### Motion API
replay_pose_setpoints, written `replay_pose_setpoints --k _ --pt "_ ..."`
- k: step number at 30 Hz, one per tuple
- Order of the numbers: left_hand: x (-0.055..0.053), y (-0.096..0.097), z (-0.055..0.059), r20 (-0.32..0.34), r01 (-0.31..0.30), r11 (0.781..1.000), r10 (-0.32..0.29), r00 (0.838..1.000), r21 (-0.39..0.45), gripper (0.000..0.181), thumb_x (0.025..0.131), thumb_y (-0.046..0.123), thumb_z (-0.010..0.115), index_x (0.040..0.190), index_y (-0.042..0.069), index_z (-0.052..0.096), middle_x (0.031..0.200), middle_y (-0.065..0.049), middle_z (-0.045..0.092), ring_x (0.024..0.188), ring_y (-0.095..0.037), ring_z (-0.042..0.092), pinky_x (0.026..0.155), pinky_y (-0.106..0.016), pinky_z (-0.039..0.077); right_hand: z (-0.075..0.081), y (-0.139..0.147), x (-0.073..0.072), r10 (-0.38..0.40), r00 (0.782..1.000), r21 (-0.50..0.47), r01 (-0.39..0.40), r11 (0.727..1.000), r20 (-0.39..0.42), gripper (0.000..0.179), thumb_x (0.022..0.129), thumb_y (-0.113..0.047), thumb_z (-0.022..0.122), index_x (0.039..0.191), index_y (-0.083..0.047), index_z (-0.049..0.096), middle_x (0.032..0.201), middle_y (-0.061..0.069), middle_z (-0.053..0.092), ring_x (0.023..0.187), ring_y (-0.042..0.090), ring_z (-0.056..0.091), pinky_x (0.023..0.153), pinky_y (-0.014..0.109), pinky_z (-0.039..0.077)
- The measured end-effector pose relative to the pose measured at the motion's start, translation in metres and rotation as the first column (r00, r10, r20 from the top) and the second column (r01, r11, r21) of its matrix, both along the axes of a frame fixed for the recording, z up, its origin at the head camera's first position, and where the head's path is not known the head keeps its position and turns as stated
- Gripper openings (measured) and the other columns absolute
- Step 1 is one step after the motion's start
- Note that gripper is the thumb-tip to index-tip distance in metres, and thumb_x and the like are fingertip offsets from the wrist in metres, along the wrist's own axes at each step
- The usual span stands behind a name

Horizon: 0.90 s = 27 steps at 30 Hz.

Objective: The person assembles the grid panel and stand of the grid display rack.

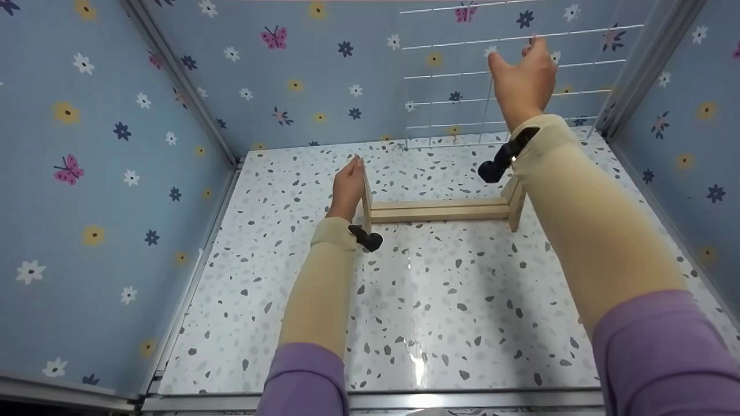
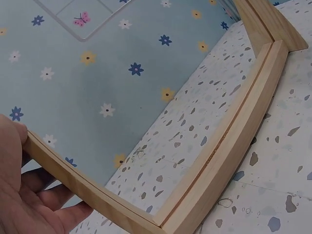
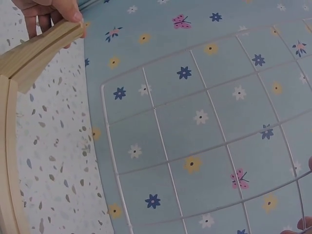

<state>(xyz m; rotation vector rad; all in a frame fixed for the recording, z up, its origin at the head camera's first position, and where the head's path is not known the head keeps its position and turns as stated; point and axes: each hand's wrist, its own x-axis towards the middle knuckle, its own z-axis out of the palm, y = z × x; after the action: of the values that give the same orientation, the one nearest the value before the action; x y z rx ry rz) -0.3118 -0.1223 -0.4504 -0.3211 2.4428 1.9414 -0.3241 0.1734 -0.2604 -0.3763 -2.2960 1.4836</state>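
A three-sided wooden frame [image 1: 439, 214] rests on the speckled tabletop, with a groove [image 2: 214, 151] running along its inner faces. My left hand [image 1: 348, 189] grips the left side piece of this frame, its fingers [image 2: 58, 197] wrapped against the wood. Up at the right, my right hand [image 1: 525, 81] holds a white wire grid panel [image 1: 451, 44], which stands tilted behind the frame in front of the back wall. Only a few right fingertips [image 3: 306, 224] show at the edge of the right wrist view. My right forearm partly hides the frame's right side piece [image 1: 516, 211].
Flower-and-butterfly panels [image 1: 104, 196] enclose the speckled white tabletop [image 1: 277, 277] at the left, back and right. A metal rail [image 1: 462, 400] runs along the front edge. Each wrist carries a black strap with a small camera [image 1: 494, 167].
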Motion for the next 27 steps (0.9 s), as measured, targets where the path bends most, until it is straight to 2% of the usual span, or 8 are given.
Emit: replay_pose_setpoints --k 4,7,12,18,27 --pt "-0.001 -0.002 0.006 0.072 -0.011 0.999 0.007 0.997 0.054 0.051 0.109 0.046 0.040 0.158 0.032 0.038 0.163 0.006 0.035 0.151 -0.018 0.028 0.122 -0.042 0.025 0.001 -0.005 -0.001 -0.009 1.000 0.020 0.009 1.000 0.003 0.077 0.094 -0.049 0.069 0.156 -0.019 0.034 0.159 0.000 0.039 0.145 0.012 0.037 0.115 0.020 0.031" --pt "-0.004 -0.004 0.011 0.106 -0.008 0.999 0.003 0.994 0.041 0.052 0.108 0.046 0.040 0.159 0.035 0.034 0.165 0.005 0.030 0.153 -0.019 0.024 0.123 -0.045 0.023 0.000 -0.009 -0.001 -0.013 1.000 0.038 0.013 0.999 0.007 0.077 0.095 -0.049 0.068 0.157 -0.019 0.033 0.159 0.000 0.039 0.145 0.013 0.038 0.115 0.020 0.031" --pt "-0.006 -0.006 0.016 0.141 0.062 0.995 -0.050 0.989 -0.083 0.057 0.109 0.049 0.034 0.162 0.035 0.021 0.170 -0.002 0.015 0.156 -0.024 0.009 0.124 -0.049 0.015 -0.003 -0.014 -0.001 -0.012 1.000 0.041 0.011 0.999 0.020 0.077 0.095 -0.049 0.067 0.157 -0.018 0.032 0.159 0.000 0.039 0.145 0.012 0.037 0.115 0.020 0.031" --pt "-0.009 -0.006 0.014 0.177 0.135 0.951 -0.087 0.980 -0.278 0.060 0.108 0.052 0.024 0.164 0.033 0.010 0.170 -0.010 0.003 0.156 -0.033 -0.006 0.122 -0.059 0.002 -0.005 -0.020 -0.002 -0.009 0.999 0.041 0.007 0.999 0.047 0.078 0.094 -0.049 0.068 0.157 -0.017 0.033 0.159 0.000 0.041 0.143 0.013 0.039 0.114 0.020 0.032" --pt "-0.010 -0.008 0.013 0.258 0.192 0.926 -0.109 0.960 -0.324 0.064 0.105 0.059 0.017 0.164 0.036 0.002 0.170 -0.008 -0.005 0.154 -0.037 -0.013 0.120 -0.065 -0.003 -0.010 -0.030 0.000 0.005 0.999 0.053 -0.008 0.999 0.041 0.077 0.095 -0.050 0.067 0.156 -0.016 0.034 0.158 0.000 0.041 0.143 0.013 0.040 0.114 0.021 0.034"
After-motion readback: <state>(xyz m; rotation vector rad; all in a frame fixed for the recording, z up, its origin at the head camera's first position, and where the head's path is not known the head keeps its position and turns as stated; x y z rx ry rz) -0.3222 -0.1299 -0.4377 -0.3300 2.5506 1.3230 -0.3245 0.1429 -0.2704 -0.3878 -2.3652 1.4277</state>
